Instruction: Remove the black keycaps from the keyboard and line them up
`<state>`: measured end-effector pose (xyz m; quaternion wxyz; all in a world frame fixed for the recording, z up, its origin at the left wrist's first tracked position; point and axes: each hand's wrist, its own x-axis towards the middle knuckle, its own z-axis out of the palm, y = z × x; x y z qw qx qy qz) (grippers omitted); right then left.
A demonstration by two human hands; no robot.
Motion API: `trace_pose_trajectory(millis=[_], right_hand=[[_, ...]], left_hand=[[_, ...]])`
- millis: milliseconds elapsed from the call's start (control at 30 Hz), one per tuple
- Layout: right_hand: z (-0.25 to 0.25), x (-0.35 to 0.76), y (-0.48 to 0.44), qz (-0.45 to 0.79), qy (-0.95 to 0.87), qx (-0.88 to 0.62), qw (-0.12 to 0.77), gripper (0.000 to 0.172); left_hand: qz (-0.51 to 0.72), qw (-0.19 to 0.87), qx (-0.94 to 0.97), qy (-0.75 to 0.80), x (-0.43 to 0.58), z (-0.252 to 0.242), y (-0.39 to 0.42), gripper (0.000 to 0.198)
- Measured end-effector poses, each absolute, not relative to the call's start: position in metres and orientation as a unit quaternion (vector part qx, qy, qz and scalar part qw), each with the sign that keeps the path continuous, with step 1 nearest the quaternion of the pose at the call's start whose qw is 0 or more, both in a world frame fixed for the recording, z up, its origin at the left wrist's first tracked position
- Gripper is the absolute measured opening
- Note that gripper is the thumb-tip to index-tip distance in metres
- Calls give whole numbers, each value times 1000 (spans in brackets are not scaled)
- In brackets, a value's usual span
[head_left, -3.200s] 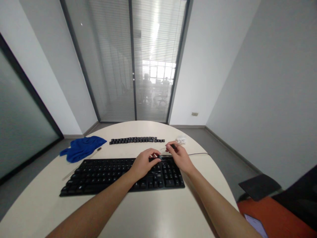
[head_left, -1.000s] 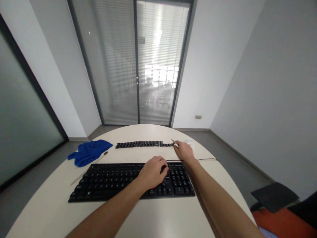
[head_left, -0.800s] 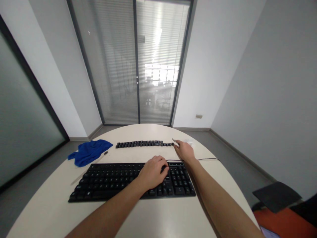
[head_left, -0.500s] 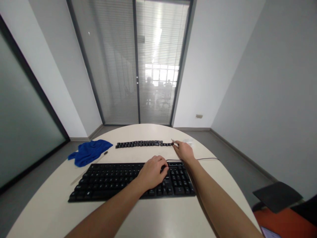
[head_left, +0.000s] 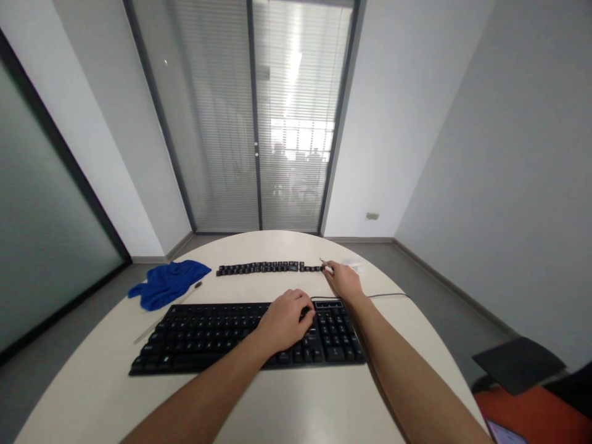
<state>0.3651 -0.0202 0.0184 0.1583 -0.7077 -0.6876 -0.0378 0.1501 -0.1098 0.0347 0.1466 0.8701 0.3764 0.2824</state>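
Observation:
A black full-size keyboard [head_left: 208, 333] lies across the near part of the round table. My left hand [head_left: 287, 317] rests on its right-centre keys, fingers curved and thumb apart, with nothing visible between them. Beyond the keyboard, a row of loose black keycaps [head_left: 259, 268] runs from left to right. My right hand [head_left: 345, 279] is at the right end of that row, its fingers pinched on a thin metal tool [head_left: 326, 264]. A dark keycap [head_left: 322, 269] sits by the fingertips; whether the tool touches it is too small to tell.
On the left lies a crumpled blue cloth [head_left: 171, 283], with a long-handled brush [head_left: 198, 285] beside it. Crumpled white material [head_left: 354, 265] is behind my right hand. The keyboard's cable [head_left: 393, 295] trails right. A chair [head_left: 531, 401] stands at lower right.
Both hands stay in place, with no visible movement of the keycaps or tool. Only a very slight shift of the whole view shows.

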Motion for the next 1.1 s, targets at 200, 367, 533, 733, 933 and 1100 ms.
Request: trace_pose_trajectory(millis=[200, 367, 533, 733, 933, 1100], right_hand=[[18, 365, -22, -41, -687, -707, 161, 32], [17, 366, -21, -27, -685, -707, 171, 33], [21, 365, -22, -23, -679, -709, 190, 36], [56, 348, -38, -21, -756, -636, 150, 33], [79, 311, -76, 17, -861, -497, 112, 31], [83, 315, -96, 101, -865, -467, 151, 41]], left_hand=[[284, 149, 870, 376, 150, 36, -110, 17], [282, 144, 870, 378, 149, 35, -110, 17], [293, 156, 859, 389, 148, 33, -110, 15], [394, 296, 762, 420, 149, 23, -97, 42], [497, 450, 647, 362, 148, 25, -85, 30], [527, 446, 622, 370, 144, 29, -85, 31]])
